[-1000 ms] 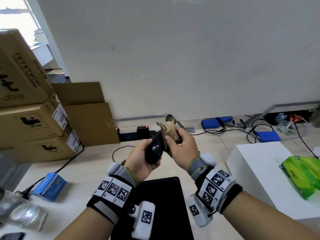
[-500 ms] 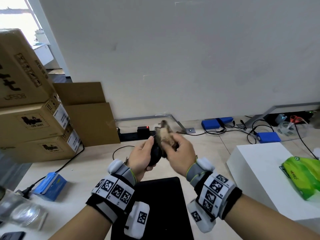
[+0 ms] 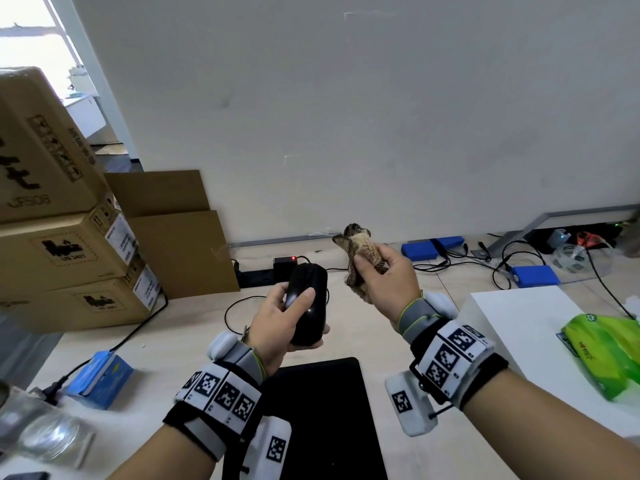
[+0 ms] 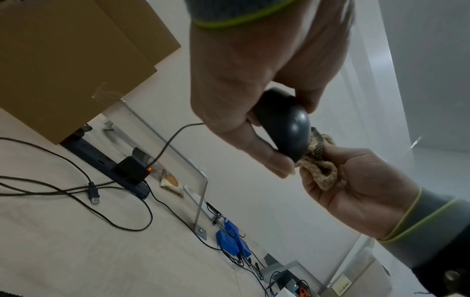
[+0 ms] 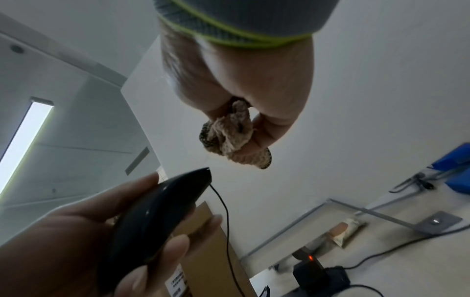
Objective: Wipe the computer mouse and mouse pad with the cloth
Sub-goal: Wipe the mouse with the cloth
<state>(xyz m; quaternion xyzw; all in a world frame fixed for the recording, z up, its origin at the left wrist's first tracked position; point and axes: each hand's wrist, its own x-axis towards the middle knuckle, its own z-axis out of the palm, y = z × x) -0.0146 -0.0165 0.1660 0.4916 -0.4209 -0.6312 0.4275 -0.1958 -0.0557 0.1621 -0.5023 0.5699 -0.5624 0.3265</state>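
My left hand (image 3: 287, 320) holds the black wired computer mouse (image 3: 308, 303) above the desk, top side up, thumb lying across its back. The mouse (image 4: 284, 128) fills the left wrist view, and the mouse (image 5: 157, 217) shows again at the lower left of the right wrist view. My right hand (image 3: 384, 275) grips a bunched tan patterned cloth (image 3: 358, 251) just right of the mouse, a small gap between them. The cloth (image 5: 231, 136) sticks out of my fist. The black mouse pad (image 3: 329, 417) lies flat on the desk below both hands.
Stacked cardboard boxes (image 3: 65, 244) stand at the left. A white box (image 3: 540, 341) with a green packet (image 3: 602, 358) is at the right. A blue box (image 3: 100, 379), a power strip with adapter (image 3: 285, 265) and cables lie on the desk; blue boxes (image 3: 535, 275) are on the floor.
My right hand has drawn the cloth off the mouse and to the right. My left hand has turned the mouse so its top faces up and lowered it a little.
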